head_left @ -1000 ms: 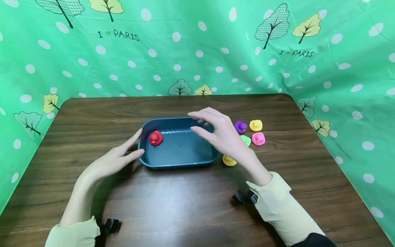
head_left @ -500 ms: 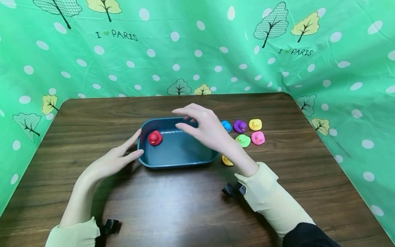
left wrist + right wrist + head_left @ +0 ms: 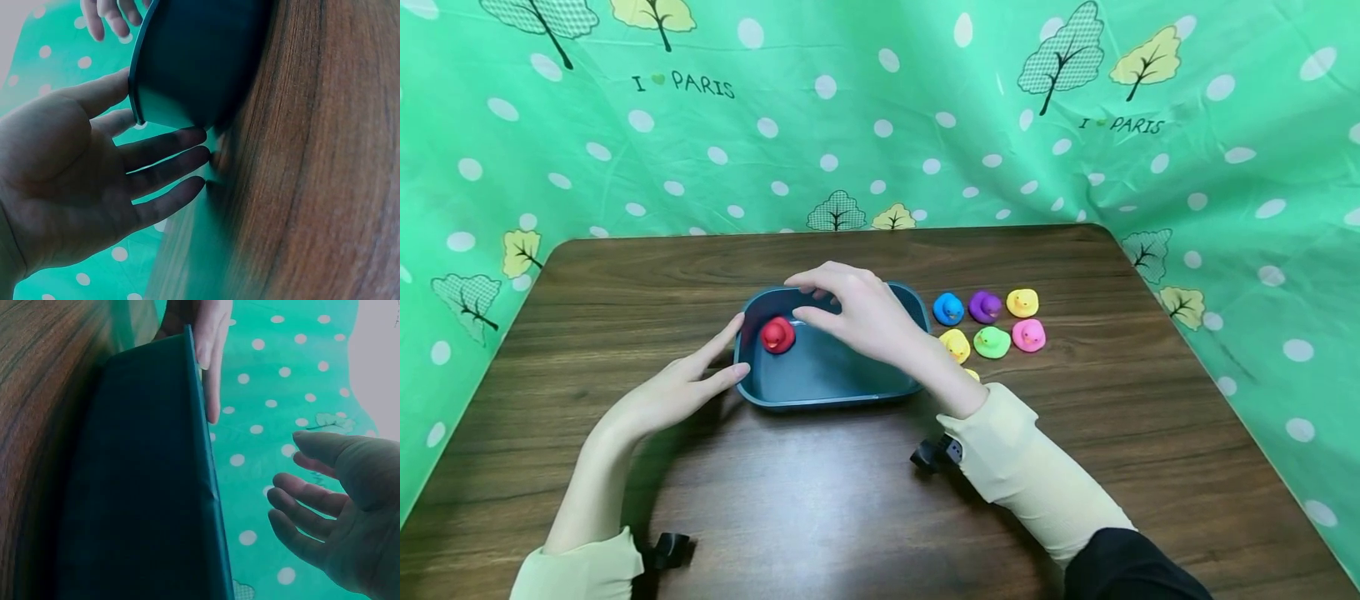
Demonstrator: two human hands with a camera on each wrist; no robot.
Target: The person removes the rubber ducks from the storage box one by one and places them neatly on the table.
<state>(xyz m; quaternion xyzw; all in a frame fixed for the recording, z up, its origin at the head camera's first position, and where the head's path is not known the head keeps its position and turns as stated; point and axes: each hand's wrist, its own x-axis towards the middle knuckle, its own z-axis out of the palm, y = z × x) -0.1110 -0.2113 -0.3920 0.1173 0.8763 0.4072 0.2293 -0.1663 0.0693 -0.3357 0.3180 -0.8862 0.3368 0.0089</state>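
A dark blue rectangular basin (image 3: 831, 371) stands on the table with a red rubber duck (image 3: 777, 335) near its left end. My left hand (image 3: 672, 390) rests against the basin's left end, thumb and forefinger at the rim. In the left wrist view the fingers of that left hand (image 3: 81, 169) look straight and spread along the basin's end wall (image 3: 165, 106). Over the basin hovers my right hand (image 3: 868, 315), fingers loosely bent and nothing held. The right wrist view has this right hand (image 3: 350, 506) apart from the basin's side (image 3: 144, 475).
Right of the basin lie several rubber ducks: blue (image 3: 948, 309), purple (image 3: 984, 307), yellow (image 3: 1022, 302), pink (image 3: 1028, 335), green (image 3: 992, 342) and another yellow one (image 3: 956, 344). My right forearm partly hides one more yellow duck. A green dotted cloth (image 3: 880, 125) hangs behind the wooden table (image 3: 820, 500).
My right hand has moved left across the basin toward the red duck, uncovering the blue duck and a yellow one. The left hand has stayed at the basin's left end.
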